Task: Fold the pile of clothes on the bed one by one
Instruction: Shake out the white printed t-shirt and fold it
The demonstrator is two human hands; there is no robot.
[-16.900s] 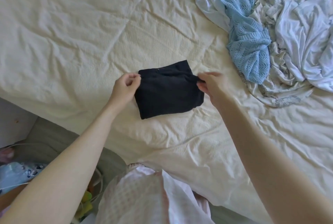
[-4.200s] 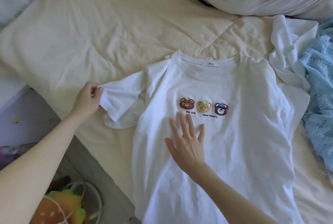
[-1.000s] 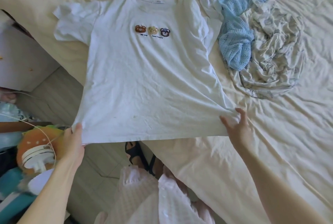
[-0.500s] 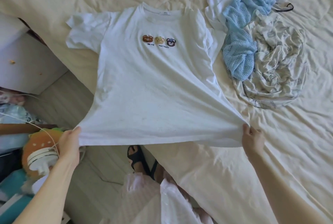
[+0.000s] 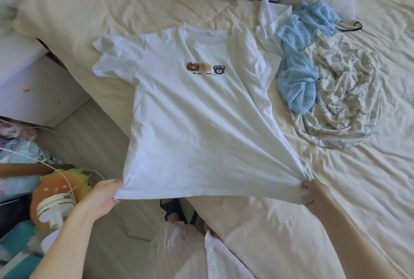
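Gripping the white T-shirt (image 5: 197, 117) hem, both hands; bed (image 5: 336, 189) beneath.

Noted beside bed: burger-shaped plush (image 5: 58, 191) under white fan (image 5: 53, 208) with cable, white cabinet (image 5: 33, 90), wood-look floor (image 5: 94, 139).

The white T-shirt (image 5: 197, 121) hides the bed (image 5: 336, 189) edge beneath it — its right sleeve is tucked out of sight. The small lettering under its three bears is too small to read. Left of the T-shirt, floor clutter (image 5: 33, 200) blurs — cut by the frame's edge.
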